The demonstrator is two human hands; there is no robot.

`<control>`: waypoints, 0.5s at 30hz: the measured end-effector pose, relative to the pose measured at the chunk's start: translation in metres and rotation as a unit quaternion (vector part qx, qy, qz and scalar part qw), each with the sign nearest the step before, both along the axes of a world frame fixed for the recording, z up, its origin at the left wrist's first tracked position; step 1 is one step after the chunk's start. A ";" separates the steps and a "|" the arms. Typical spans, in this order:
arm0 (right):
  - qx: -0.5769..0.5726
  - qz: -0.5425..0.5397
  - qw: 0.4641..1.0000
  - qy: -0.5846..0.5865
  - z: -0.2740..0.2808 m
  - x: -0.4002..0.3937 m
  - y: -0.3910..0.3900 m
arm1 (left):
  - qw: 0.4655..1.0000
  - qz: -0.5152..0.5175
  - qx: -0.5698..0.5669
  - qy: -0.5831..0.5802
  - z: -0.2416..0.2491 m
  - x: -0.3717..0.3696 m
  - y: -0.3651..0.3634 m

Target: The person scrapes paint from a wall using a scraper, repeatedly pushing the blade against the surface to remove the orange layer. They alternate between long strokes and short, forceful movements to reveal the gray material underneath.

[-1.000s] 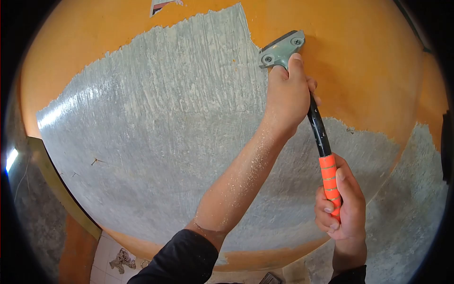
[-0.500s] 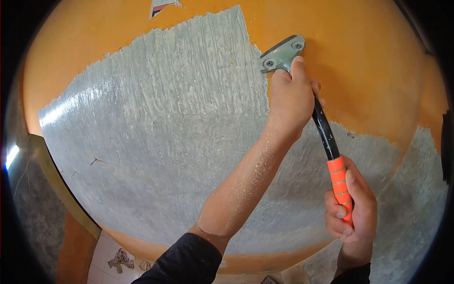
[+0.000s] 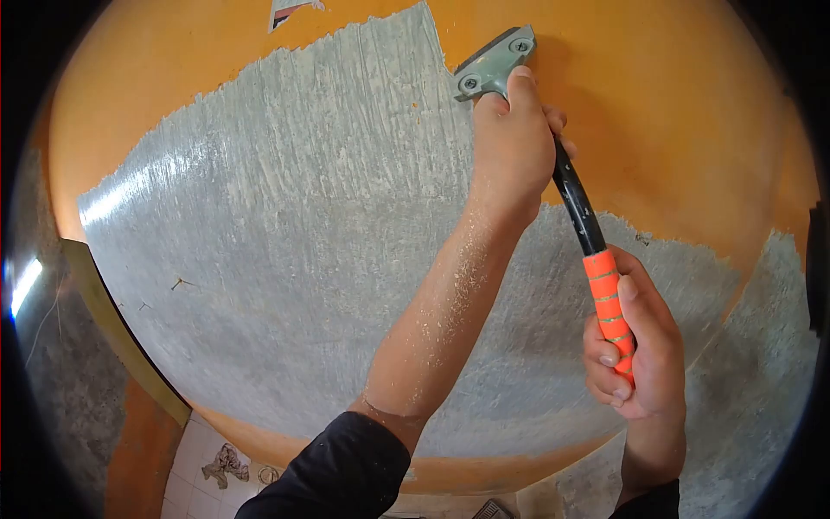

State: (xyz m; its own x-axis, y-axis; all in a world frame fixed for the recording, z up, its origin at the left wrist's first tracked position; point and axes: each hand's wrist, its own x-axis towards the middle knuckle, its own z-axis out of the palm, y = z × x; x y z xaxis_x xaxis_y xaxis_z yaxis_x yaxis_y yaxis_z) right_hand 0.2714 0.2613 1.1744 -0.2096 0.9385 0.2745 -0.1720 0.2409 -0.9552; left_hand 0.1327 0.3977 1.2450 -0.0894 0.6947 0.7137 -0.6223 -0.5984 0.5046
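Note:
A long-handled wall scraper (image 3: 596, 268) with a black shaft, an orange grip and a broad grey-green head lies tilted against the wall. My left hand (image 3: 514, 151) wraps the shaft just below the head, its thumb up near the screws. Lower down, my right hand (image 3: 640, 346) is closed round the orange grip. The blade touches the orange paint (image 3: 622, 112) beside the ragged edge of the bare grey plaster (image 3: 346, 225). Pale flakes of paint or dust cling to my left forearm.
Two small nails (image 3: 180, 283) stick out of the plaster at left. A printed paper scrap (image 3: 290, 12) is on the wall at the top. A dark-edged frame (image 3: 112, 303) borders the wall at left. A crumpled cloth (image 3: 226, 465) lies on the tiled floor (image 3: 190, 458).
Both hands and the scraper have moved up and slightly left along the wall. The grip on the scraper stays the same.

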 end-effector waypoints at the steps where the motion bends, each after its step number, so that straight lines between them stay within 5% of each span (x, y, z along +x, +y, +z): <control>1: -0.010 0.000 1.000 0.006 -0.001 0.001 -0.003 | 1.000 0.000 -0.012 0.009 -0.003 0.001 -0.002; 15: -0.021 0.007 1.000 0.015 0.006 -0.002 -0.006 | 1.000 -0.001 -0.006 0.008 0.000 -0.006 0.001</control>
